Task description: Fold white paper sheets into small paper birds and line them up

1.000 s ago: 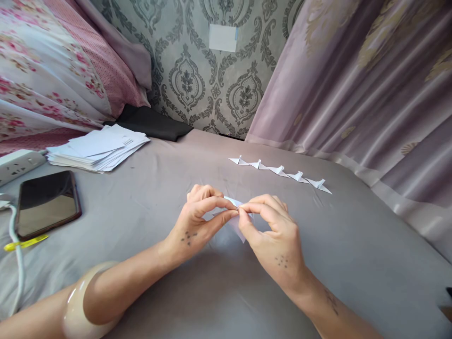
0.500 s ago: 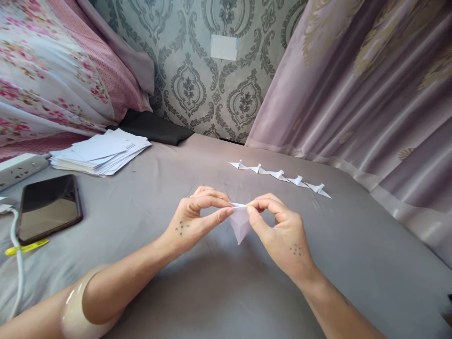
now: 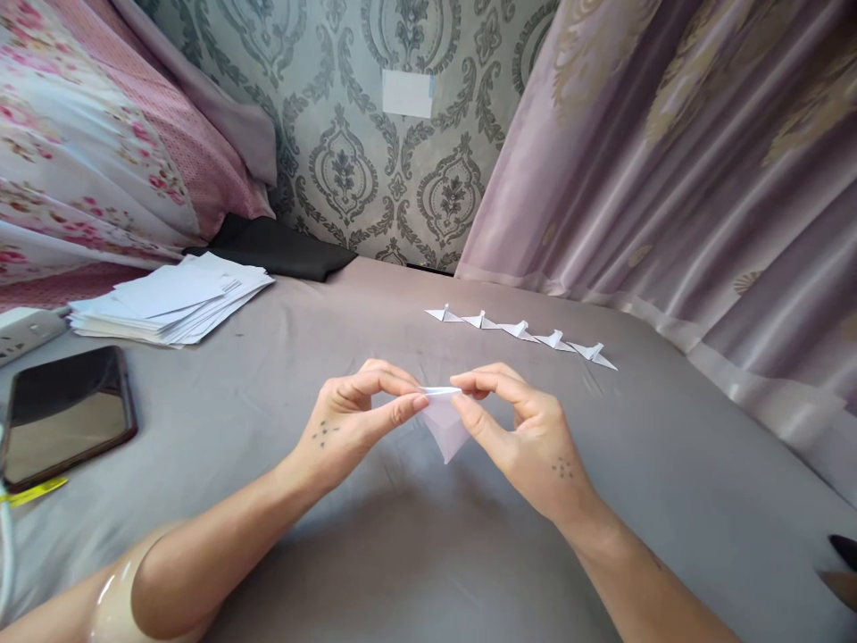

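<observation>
Between my two hands hangs a folded white paper piece [image 3: 445, 429], its pointed end downward and its upper edge slightly parted. My left hand [image 3: 358, 411] pinches the upper left corner between thumb and fingers. At the upper right corner, my right hand [image 3: 519, 424] grips the paper with the thumb in front and the index finger behind. Both hands are held over the grey cloth surface [image 3: 375, 572]. Beyond them, several small folded paper figures [image 3: 519, 329] stand in a slanting row, each close to its neighbour.
A stack of white paper sheets [image 3: 170, 299] lies at the left, with a dark phone [image 3: 70, 411] nearer me. A power strip [image 3: 30, 332] and a white cable [image 3: 6, 554] are at the left edge. Black cloth [image 3: 281, 248] lies by the wall; a curtain [image 3: 603, 179] hangs at the right.
The view has turned a little, so the surroundings sit further left. My right fingers have shifted slightly along the paper's upper edge; both hands still hold it.
</observation>
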Tool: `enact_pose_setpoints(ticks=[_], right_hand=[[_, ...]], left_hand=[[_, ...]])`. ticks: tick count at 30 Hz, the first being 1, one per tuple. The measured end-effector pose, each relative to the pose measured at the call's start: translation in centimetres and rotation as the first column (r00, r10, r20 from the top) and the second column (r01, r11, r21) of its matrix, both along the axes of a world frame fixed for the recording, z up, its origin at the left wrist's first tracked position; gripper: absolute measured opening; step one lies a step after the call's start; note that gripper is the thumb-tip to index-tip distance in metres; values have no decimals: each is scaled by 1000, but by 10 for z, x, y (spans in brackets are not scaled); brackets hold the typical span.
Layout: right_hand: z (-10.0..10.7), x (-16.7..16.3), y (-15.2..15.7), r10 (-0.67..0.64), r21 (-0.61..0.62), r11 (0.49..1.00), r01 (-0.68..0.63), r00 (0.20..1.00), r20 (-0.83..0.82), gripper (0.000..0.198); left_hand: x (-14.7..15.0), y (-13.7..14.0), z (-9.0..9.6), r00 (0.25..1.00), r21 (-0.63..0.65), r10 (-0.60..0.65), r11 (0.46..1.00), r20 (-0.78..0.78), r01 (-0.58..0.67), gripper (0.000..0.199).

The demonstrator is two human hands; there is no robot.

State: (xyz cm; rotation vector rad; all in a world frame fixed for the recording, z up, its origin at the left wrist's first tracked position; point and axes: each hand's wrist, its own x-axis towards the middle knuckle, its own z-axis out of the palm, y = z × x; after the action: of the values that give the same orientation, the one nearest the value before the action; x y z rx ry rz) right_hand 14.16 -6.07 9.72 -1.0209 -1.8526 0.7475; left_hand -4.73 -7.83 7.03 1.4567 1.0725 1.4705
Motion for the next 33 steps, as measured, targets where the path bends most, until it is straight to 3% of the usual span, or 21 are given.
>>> enact_pose_setpoints(ticks=[5,10,14,19,25,28,33], right_hand=[[1,-2,-2,13,-6,1000,-13,1000,8,9],[1,1,1,23,-99,995,-24,1000,-17,15],[0,3,4,9,-126,992,-11,1000,-12,16],[-4,1,3,38,-90,995,-36,999,23,15],[-5,-2,0,42,-23,999,-41,998,51,18],[-6,0,3,85,-37,996,-82,993,84,18],[-9,4,9,127,-169,980,-106,985,119,19]], left_hand=[[2,-2,0,998,39,-46,998,-32,48,9],[2,0,-5,997,15,-65,998,-31,65,9],[2,3,-10,998,2,-50,999,-28,50,35],[2,1,-9,990,-27,-54,998,-129,51,13],[1,1,-9,980,34,-40,998,-194,48,12],[0,3,-9,983,-37,-53,998,-176,47,13],[-2,6,-7,979,-187,-79,981,-189,44,19]])
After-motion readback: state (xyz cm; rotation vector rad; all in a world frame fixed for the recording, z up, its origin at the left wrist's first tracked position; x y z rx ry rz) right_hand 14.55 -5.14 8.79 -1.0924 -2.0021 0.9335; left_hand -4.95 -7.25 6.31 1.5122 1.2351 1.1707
